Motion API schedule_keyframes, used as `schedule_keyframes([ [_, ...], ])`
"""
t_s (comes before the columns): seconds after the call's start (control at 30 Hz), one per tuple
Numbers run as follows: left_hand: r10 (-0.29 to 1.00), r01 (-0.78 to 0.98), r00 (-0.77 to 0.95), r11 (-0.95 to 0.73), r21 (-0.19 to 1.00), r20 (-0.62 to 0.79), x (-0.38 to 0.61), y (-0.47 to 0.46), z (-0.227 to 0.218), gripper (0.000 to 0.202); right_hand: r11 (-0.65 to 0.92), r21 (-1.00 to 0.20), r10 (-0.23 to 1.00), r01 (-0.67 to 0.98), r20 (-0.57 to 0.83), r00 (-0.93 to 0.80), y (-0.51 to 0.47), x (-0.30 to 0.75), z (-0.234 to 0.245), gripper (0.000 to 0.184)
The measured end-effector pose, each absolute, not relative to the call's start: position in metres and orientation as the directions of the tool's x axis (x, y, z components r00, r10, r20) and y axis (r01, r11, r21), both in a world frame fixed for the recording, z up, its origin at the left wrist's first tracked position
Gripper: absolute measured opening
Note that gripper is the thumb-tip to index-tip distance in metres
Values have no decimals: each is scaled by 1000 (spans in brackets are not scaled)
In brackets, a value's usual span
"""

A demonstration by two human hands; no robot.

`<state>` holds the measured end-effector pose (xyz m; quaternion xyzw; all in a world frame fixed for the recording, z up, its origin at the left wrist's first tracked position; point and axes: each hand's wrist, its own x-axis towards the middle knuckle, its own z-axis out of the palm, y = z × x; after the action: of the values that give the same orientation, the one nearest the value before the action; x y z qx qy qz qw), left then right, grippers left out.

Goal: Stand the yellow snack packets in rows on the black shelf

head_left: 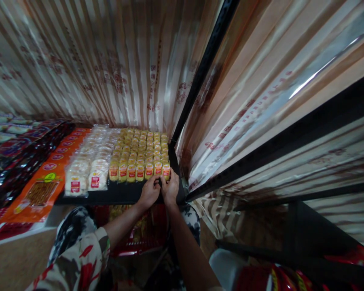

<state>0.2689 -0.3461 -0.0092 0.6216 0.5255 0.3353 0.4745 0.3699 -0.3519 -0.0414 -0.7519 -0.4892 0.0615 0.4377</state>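
Small yellow snack packets [131,171] with red and white labels stand in several tight rows on a black shelf [118,194]. My right hand [170,189] is at the front right corner, its thumb and fingers closed around the lower part of the end packet [166,169]. Just left of it, my left hand [150,193] has its fingers curled together against the bottom of the neighbouring packet [157,168]. Whether anything is between those left fingers is hidden.
Clear bags of white pieces [97,176] stand left of the yellow packets, then orange bags [53,173] and dark shiny packs [21,161]. A black upright post [197,89] and draped printed sheeting [133,81] close off the back and right. Below the shelf is a red basket [145,244].
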Motion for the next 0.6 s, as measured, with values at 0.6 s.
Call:
schedule_keyframes([
  [0.6, 945, 360, 327, -141, 922, 17, 210, -412, -27, 28, 21, -863, 765, 505, 339, 548, -412, 335, -23, 36],
])
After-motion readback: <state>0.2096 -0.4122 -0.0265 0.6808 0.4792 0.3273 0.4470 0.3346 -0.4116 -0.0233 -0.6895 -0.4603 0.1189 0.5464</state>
